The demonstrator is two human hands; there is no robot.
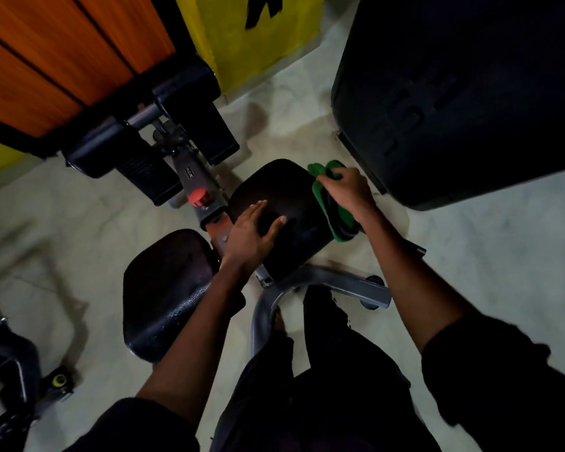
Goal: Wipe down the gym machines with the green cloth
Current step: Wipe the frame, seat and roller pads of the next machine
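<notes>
Our right hand (348, 194) is clenched round the green cloth (343, 223), which is bunched against the right edge of the farther black pad (291, 197) of the machine, with part of it hanging over that edge. Our left hand (253, 234) lies flat and released on the same pad near its left edge, fingers straight and thumb spread, holding nothing. The nearer black pad (167, 288) sits just beside it at the lower left, a red knob (198, 196) stands on the frame beyond the farther pad's left edge, and a grey curved tube (323, 282) runs below its near edge.
</notes>
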